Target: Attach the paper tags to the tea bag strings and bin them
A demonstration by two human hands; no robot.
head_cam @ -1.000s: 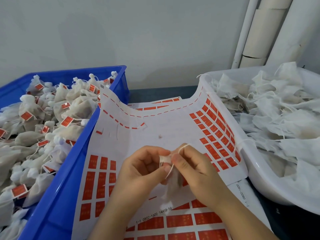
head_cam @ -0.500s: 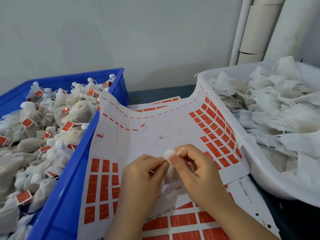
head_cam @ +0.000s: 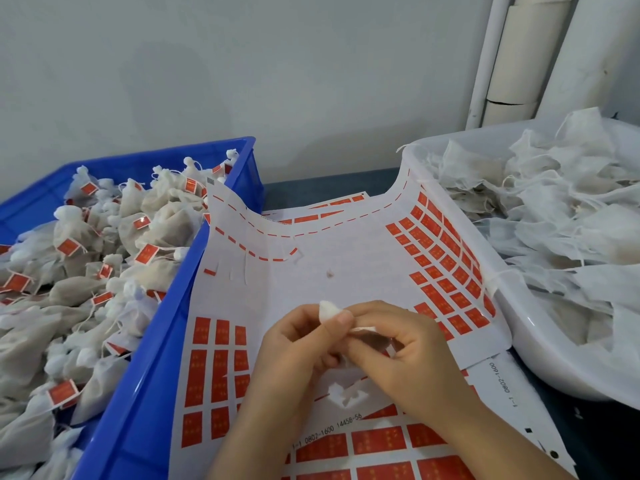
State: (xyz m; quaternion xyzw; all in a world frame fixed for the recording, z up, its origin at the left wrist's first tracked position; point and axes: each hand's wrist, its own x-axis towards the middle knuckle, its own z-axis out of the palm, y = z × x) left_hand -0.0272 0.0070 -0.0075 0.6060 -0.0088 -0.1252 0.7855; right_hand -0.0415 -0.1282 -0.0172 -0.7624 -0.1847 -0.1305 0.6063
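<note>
My left hand [head_cam: 294,344] grips a white tea bag [head_cam: 328,310] by its gathered top; the bag's lower end [head_cam: 348,396] hangs below the fingers over the sheet. My right hand [head_cam: 398,351] pinches the bag's string end [head_cam: 363,329] beside the left thumb. Both hands meet over a white sheet of red paper tags [head_cam: 440,271] that curls up between the two bins. A blue bin [head_cam: 145,375] at the left is full of tagged tea bags [head_cam: 145,254]. A white tub [head_cam: 526,327] at the right holds untagged tea bags [head_cam: 561,216].
More tag sheets [head_cam: 377,441] lie beneath the top one, near my wrists. Pale pipes [head_cam: 512,64] stand against the wall at the back right. A strip of dark table [head_cam: 329,185] shows between the bins at the back.
The tea bag has been drawn up into my left hand, its top now poking out above the thumb. My right hand moved from the bag's neck to pinching the string end.
</note>
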